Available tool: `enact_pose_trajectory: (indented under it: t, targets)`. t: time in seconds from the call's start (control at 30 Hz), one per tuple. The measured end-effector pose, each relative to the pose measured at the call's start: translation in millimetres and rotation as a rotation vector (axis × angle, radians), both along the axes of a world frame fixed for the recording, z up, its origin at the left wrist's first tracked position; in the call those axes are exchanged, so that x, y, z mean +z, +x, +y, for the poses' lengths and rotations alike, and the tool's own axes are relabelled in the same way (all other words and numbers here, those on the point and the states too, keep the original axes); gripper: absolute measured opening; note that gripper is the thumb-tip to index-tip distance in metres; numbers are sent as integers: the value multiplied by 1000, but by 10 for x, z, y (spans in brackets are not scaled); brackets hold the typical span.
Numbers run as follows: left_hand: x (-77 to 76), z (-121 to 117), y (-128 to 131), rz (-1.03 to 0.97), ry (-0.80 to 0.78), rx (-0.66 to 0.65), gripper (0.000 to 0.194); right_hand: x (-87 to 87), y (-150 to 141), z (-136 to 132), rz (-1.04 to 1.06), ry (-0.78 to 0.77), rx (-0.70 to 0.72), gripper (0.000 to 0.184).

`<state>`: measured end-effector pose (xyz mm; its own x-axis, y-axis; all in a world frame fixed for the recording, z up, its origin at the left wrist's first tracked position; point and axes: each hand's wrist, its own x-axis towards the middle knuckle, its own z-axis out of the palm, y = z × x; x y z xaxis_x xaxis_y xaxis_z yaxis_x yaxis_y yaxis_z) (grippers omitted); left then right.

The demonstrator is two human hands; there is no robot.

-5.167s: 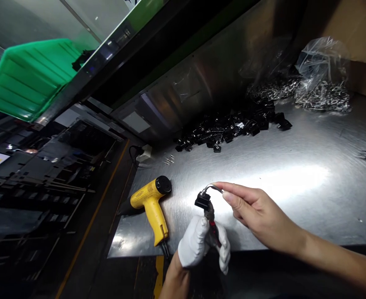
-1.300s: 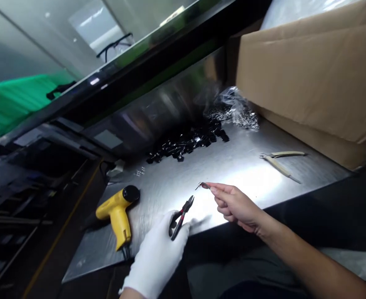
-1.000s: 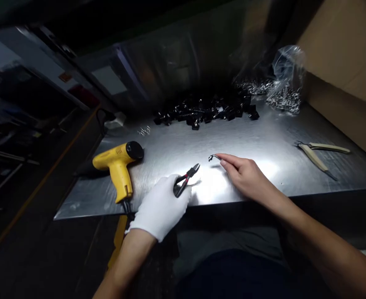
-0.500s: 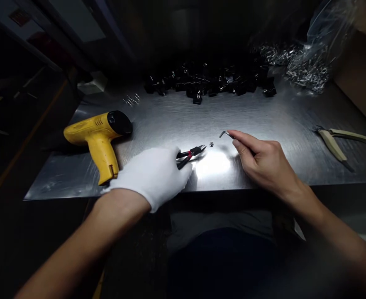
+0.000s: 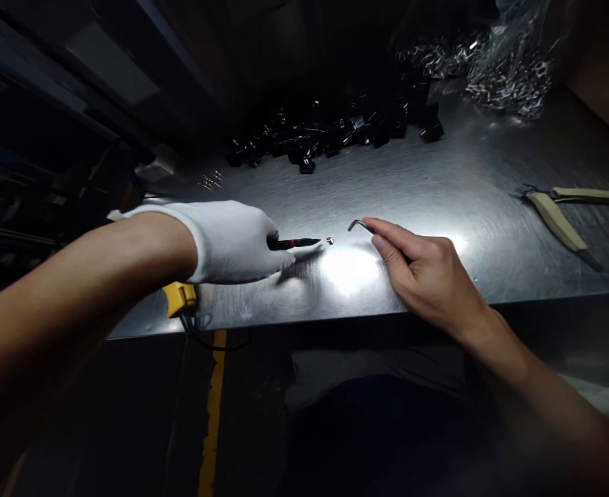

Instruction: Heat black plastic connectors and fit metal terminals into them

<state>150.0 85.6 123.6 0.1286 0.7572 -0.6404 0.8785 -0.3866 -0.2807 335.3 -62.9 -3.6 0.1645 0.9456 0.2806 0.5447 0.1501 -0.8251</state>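
Note:
My left hand point(image 5: 226, 243), in a white cotton glove, is shut on a pair of red-and-black diagonal cutters point(image 5: 294, 243), whose jaws point right. Just past their tip, a small metal nut point(image 5: 330, 240) sits on the steel table, not touching them. My bare right hand point(image 5: 423, 273) pinches a small L-shaped hex key point(image 5: 361, 225) between thumb and fingertips. Its bent end points left, a short way from the nut.
The steel tabletop point(image 5: 413, 186) holds a heap of black plastic parts point(image 5: 330, 138), a clear bag of metal parts point(image 5: 511, 69), and beige-handled pliers point(image 5: 558, 217). A yellow heat gun point(image 5: 179, 298) lies mostly hidden under my left forearm. Several tiny pins point(image 5: 210, 181) lie further left.
My gloved left hand has swung left across the heat gun, and the cutters now lie level, pointing right. My right hand still holds the hex key, and the view has tilted down.

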Motion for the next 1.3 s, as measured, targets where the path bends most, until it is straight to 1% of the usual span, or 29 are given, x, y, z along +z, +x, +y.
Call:
enact_pose_trajectory:
  t: [0.23, 0.37, 0.5, 0.73, 0.83, 0.93, 1.03, 1.13, 1.2, 1.3]
  targets:
    - [30, -11, 175, 109, -4, -41, 61, -19, 11, -9, 40, -2, 31, 38]
    - [55, -7, 223, 108, 10, -63, 64, -21, 14, 0, 61, -6, 36, 38]
    - [66, 0, 240, 95, 4, -45, 62, -22, 10, 4, 81, -19, 51, 38]
    - [44, -1, 323, 157, 13, -65, 65, -25, 18, -4, 86, -21, 56, 37]
    - [32, 6, 339, 145, 2, -49, 61, -18, 24, -5, 83, -22, 55, 37]
    - [26, 33, 327, 80, -30, -42, 54, -11, 25, -4, 83, -27, 62, 37]
    - [17, 70, 300, 38, -62, -42, 55, -9, 24, -2, 87, -22, 68, 37]
    - [7, 92, 285, 43, -40, -54, 54, -12, 23, 0, 72, -17, 60, 37]
    - [7, 87, 289, 47, -33, -55, 54, -16, 22, 1, 57, -20, 56, 37]
    - [14, 55, 297, 59, -36, -35, 58, -18, 18, -4, 26, -26, 53, 38]
